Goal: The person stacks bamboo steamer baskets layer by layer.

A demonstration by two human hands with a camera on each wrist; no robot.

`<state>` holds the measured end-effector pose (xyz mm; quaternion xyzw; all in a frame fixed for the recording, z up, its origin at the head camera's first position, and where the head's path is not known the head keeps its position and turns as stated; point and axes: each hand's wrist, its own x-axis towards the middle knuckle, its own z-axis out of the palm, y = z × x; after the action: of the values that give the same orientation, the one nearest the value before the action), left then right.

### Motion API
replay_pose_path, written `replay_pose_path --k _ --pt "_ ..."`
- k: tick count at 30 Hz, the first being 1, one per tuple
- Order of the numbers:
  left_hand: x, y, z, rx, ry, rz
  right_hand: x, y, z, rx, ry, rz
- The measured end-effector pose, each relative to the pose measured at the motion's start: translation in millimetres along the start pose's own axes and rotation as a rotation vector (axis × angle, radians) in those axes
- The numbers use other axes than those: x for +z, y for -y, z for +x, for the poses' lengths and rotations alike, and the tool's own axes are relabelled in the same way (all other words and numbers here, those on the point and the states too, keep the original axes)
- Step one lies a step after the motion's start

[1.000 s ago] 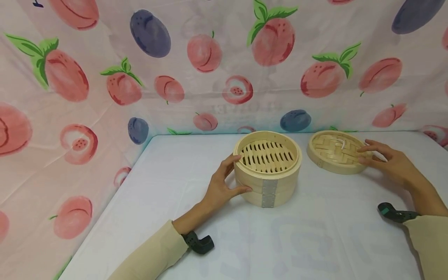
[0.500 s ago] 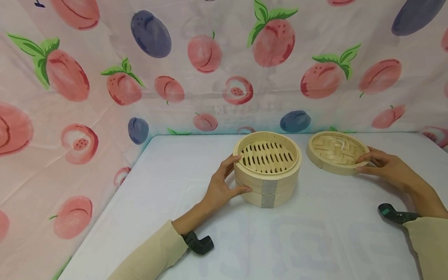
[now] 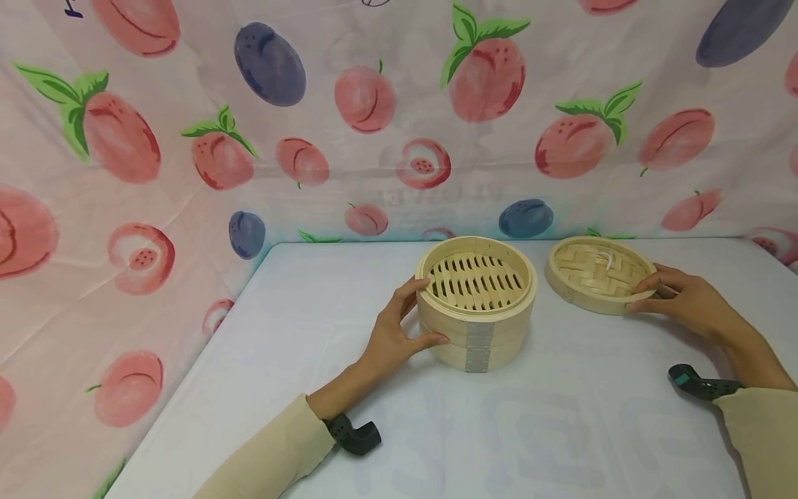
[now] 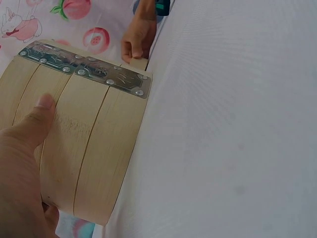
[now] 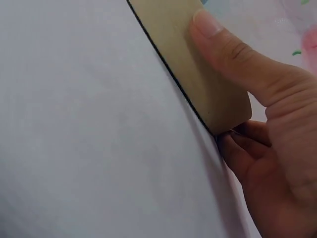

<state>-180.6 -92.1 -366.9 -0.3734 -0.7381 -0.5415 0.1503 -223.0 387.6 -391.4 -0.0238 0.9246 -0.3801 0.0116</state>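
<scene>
A round bamboo steamer (image 3: 512,326) of stacked tiers stands on the white tabletop, its slatted inner floor showing from above. My left hand (image 3: 391,331) grips its left side, with the thumb across the front wall and the fingers at the far side near the rim. In the left wrist view the thumb (image 4: 39,119) lies on the wooden wall, below a riveted metal strip (image 4: 81,67). To the right lies the woven bamboo lid (image 3: 595,267) with a small white loop on top. My right hand (image 3: 692,299) holds the lid's right edge, thumb on the near side wall (image 5: 198,64).
The white-covered table (image 3: 349,443) meets a fruit-print cloth (image 3: 374,166) hung behind and at the left. A narrow gap separates steamer and lid. Black wrist devices (image 3: 354,435) sit at both cuffs.
My right hand has lowered from the top of the lid's right side and closed its fingers and thumb on the edge. The lid has shifted very slightly left. The left hand stays put.
</scene>
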Motion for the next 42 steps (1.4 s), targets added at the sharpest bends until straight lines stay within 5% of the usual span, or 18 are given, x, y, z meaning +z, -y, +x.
replay_pose_path --k 7,17,20,27,31,42 --pt "1.3 5.9 -1.3 0.018 0.002 -0.001 1 3 0.6 0.039 -0.03 0.021" --pt "4.8 39.4 -5.5 0.008 0.002 0.002 -2 11 0.7 0.065 -0.047 0.049" --pt "4.7 36.5 -5.2 0.006 0.0 0.0 -4 13 0.9 0.058 -0.072 0.042" --pt "0.3 4.8 -1.3 0.011 0.004 0.001 -12 23 -2.9 0.002 -0.167 0.044" --pt "-0.4 2.1 -1.1 0.002 0.006 0.006 -18 31 -5.9 -0.022 -0.204 0.07" --pt "4.1 37.6 -5.1 -0.002 0.002 -0.008 -26 52 -9.1 -0.126 -0.244 0.121"
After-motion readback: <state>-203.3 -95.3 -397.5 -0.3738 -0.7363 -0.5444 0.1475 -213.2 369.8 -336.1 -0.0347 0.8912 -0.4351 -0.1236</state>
